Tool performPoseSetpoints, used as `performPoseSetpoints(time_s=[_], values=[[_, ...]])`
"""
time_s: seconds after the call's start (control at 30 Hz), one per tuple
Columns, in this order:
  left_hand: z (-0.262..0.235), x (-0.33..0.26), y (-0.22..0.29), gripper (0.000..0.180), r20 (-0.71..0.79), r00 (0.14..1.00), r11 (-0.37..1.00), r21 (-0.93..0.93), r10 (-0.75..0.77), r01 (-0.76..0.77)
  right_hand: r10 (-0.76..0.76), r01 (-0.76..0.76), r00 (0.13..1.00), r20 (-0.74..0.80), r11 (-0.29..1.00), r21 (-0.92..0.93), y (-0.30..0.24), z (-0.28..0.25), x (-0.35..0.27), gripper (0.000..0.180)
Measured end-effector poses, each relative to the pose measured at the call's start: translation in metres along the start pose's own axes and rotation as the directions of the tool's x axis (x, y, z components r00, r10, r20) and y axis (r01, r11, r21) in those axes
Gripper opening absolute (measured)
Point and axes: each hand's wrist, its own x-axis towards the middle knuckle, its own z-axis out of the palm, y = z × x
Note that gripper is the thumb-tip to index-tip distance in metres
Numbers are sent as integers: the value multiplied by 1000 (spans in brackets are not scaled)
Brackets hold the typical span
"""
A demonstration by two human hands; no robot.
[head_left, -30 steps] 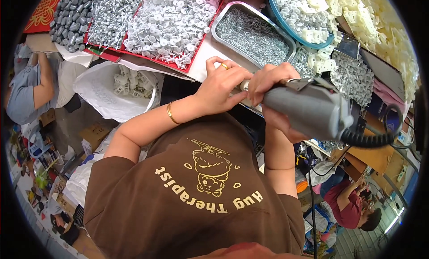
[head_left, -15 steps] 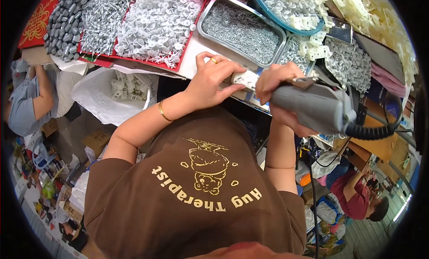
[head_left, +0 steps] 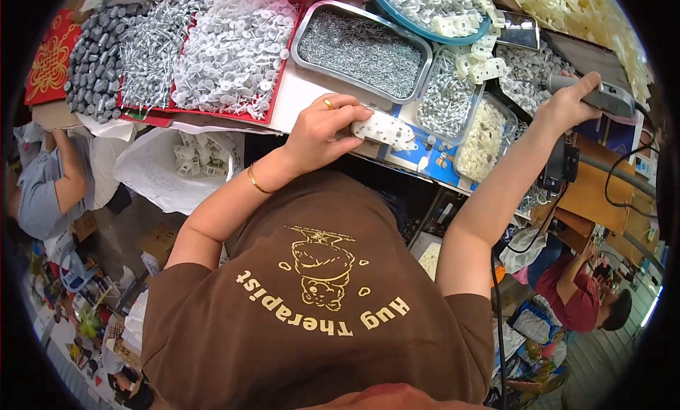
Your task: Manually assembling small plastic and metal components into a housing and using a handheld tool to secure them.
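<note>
White plastic, a flat perforated plate (head_left: 383, 129) lies at the counter (head_left: 301, 98) edge, pinned under the fingers of the left hand (head_left: 322, 130), just below a steel tray of screws (head_left: 361, 49). The right hand (head_left: 563, 105), well apart at the right, has its grip wrapped around a grey power screwdriver (head_left: 602, 95).

Bench is packed: metal tray of nails (head_left: 361, 52) straight ahead of the left hand (head_left: 322, 130), small tubs (head_left: 464, 116) crowding between it and the right hand (head_left: 563, 109). Only open strip is the white patch (head_left: 297, 102) beside the red tray (head_left: 205, 56).
</note>
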Motion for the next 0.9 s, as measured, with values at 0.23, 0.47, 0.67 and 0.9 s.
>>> performPoseSetpoints(time_s=[0.23, 0.47, 0.67, 0.9], values=[[1, 12, 19, 33, 100, 899, 717, -569, -427, 403, 204, -226, 962, 179, 968, 112, 76, -19, 45, 56], [-12, 21, 21, 28, 250, 715, 341, -746, -653, 572, 471, -482, 822, 320, 875, -49, 55, -40, 42, 51], [-15, 22, 23, 38, 289, 742, 408, -687, -605, 601, 341, -350, 868, 361, 936, -42, 91, -52, 47, 56], [-86, 9, 25, 42, 327, 672, 451, -541, -665, 710, 356, -112, 897, 261, 756, -645, 57, -61, 27, 62]])
